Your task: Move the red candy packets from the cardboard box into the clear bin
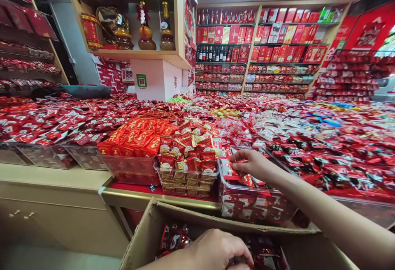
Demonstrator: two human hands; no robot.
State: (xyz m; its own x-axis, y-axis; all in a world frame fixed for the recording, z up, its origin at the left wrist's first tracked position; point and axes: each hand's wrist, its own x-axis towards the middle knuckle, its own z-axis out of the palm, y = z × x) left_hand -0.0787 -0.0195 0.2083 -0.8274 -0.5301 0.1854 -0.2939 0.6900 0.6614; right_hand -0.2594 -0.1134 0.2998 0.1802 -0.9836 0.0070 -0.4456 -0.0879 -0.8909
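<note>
My right hand (251, 164) reaches over a clear plastic bin (237, 188) heaped with small red-and-white snack packets. Its thumb and forefinger pinch a red-and-white snack packet (227, 169) at the top of the heap. Lower down, my left hand (217, 246) is inside an open cardboard box (188, 209), above dark red shiny wrapped packets (174, 239). The left fingers curl inward, and what lies in their grasp is mostly hidden behind the hand.
Beside the right hand's bin stand a bin of durian sweets (187, 177) and one of bright red packets (131, 167). Many more wrapped sweets (333, 159) spread across the counter. A gold-coloured counter edge (138, 198) runs behind the box. A shelf cabinet (138, 54) overhangs at upper left.
</note>
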